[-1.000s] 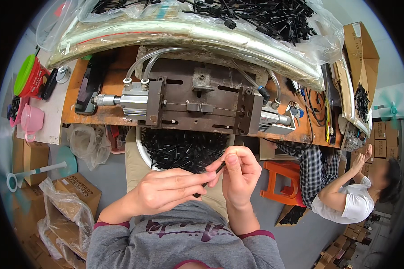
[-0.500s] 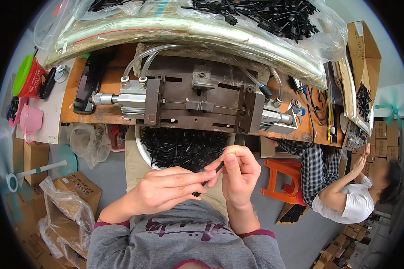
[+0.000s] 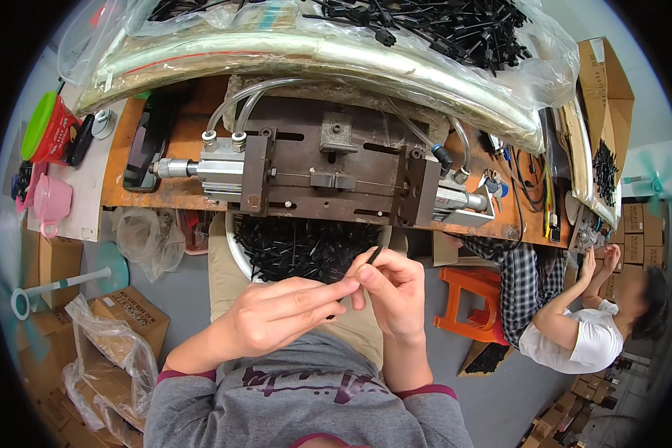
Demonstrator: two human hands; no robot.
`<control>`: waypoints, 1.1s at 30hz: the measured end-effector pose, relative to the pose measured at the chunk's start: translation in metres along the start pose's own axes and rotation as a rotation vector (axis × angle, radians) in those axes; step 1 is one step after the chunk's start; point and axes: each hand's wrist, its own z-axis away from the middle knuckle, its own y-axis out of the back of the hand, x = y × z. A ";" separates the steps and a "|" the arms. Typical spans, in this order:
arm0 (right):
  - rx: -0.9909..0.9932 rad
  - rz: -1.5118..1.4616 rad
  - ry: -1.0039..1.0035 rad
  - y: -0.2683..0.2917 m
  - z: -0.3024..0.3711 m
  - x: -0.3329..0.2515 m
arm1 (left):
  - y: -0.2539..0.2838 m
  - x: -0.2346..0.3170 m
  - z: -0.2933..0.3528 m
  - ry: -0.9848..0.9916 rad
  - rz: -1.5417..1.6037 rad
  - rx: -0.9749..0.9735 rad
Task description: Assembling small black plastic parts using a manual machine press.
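Observation:
A thin black plastic rod-shaped part (image 3: 374,255) is held in front of me, just above my lap. My right hand (image 3: 394,291) pinches it between thumb and fingers, with one end poking up past the fingertips. Fingers of my left hand (image 3: 280,310) lie nearly straight and pressed together around the lower stretch, meeting the right fingertips. Dark bits show beneath the left fingers; most of the part is covered. Beyond the hands, under the bench edge, sits a white tub (image 3: 239,254) heaped with similar black parts (image 3: 306,245).
A dark metal fixture (image 3: 295,164) with two air cylinders and clear hoses is on the wooden bench (image 3: 119,164). Above it lies a plastic-lined tray rim (image 3: 313,56) with black parts. To the right are an orange stool (image 3: 463,302) and a seated co-worker (image 3: 575,332). Cartons (image 3: 131,317) stand left.
My right hand has turned slightly inward and lower, and the rod's end now sticks up above its fingertips. The left fingers have shifted a little. The co-worker's hands have moved apart.

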 end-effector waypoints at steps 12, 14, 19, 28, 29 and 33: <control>0.222 0.283 0.003 -0.004 0.006 0.002 | -0.020 -0.034 -0.023 0.158 -0.615 0.098; 0.212 0.280 -0.004 -0.002 0.008 -0.001 | -0.018 -0.035 -0.027 0.168 -0.649 0.074; 0.211 0.266 -0.012 0.000 0.010 -0.002 | -0.014 -0.036 -0.036 0.165 -0.666 0.026; 0.190 0.455 0.102 -0.007 -0.010 -0.028 | -0.012 -0.034 -0.037 0.173 -0.651 0.031; 0.192 0.491 0.142 -0.008 -0.016 -0.034 | -0.012 -0.034 -0.037 0.166 -0.662 0.029; 0.231 0.658 0.362 -0.019 -0.053 -0.065 | -0.010 -0.035 -0.038 0.152 -0.680 0.016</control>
